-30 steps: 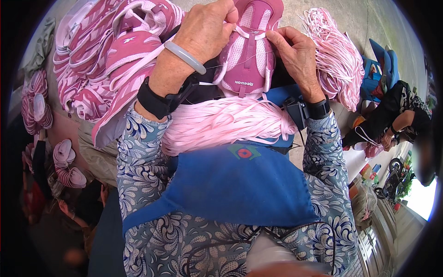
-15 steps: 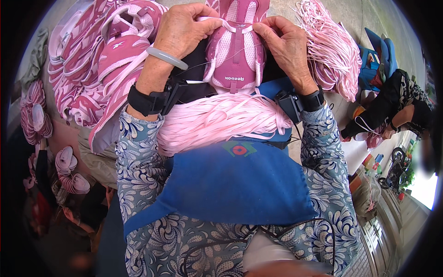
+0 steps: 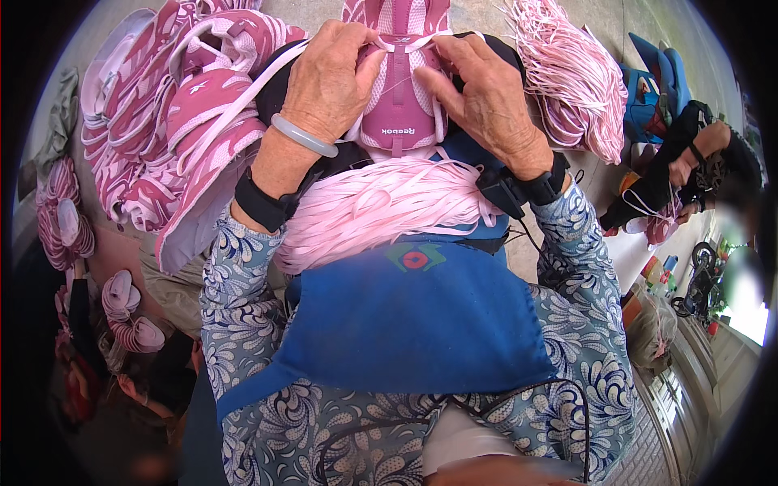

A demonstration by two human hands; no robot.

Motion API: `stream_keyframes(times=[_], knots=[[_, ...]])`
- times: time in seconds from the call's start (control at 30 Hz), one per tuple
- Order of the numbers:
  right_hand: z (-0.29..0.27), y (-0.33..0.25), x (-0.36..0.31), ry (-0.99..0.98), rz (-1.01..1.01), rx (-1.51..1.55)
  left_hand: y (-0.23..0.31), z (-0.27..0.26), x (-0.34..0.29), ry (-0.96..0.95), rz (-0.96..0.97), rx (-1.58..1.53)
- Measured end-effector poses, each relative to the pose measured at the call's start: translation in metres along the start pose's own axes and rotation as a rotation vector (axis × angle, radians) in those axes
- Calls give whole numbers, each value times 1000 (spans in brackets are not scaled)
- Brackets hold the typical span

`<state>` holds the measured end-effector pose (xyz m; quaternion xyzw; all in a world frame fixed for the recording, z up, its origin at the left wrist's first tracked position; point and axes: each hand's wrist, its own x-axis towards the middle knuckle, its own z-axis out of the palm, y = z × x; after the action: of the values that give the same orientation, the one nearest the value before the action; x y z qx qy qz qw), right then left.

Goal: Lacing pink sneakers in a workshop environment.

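A pink and white shoe upper (image 3: 399, 105) lies in front of me, its heel end toward me. A pale shoelace (image 3: 413, 40) crosses it near the far end. At the left edge my left hand (image 3: 332, 77) is closed on the lace with bent thumb and fingers; a light ring bracelet circles that wrist. A loose lace strand (image 3: 263, 77) trails out to the left. Over the right edge is my right hand (image 3: 482, 93), its index fingertip touching the lace and its thumb spread apart over the upper. The undersides of both hands are hidden.
A bundle of pale pink laces (image 3: 381, 202) lies across my lap above a blue apron (image 3: 421, 324). Another lace bundle (image 3: 567, 81) hangs at the right. Stacked pink uppers (image 3: 203, 105) fill the left. A co-worker's arm (image 3: 689, 166) shows at far right.
Both hands and the upper have shifted slightly left in view. My right thumb has come away from the index finger, and the lace now lies tighter across the upper.
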<state>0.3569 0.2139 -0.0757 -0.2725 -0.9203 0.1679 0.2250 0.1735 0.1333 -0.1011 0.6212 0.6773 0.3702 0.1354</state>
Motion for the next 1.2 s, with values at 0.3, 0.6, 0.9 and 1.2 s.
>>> stream_keyframes(times=[0.3,0.6,0.9,1.2], knots=[[2,-23,10,-190,115,-330,12,17,9,52,-29,-62],[-8,7,9,-235,-62,-54,14,45,7,198,-14,-81],[-10,19,10,-187,-17,133,19,39,12,180,-6,-222],[-3,-11,-6,-29,-29,104,27,35,1,132,12,-175]])
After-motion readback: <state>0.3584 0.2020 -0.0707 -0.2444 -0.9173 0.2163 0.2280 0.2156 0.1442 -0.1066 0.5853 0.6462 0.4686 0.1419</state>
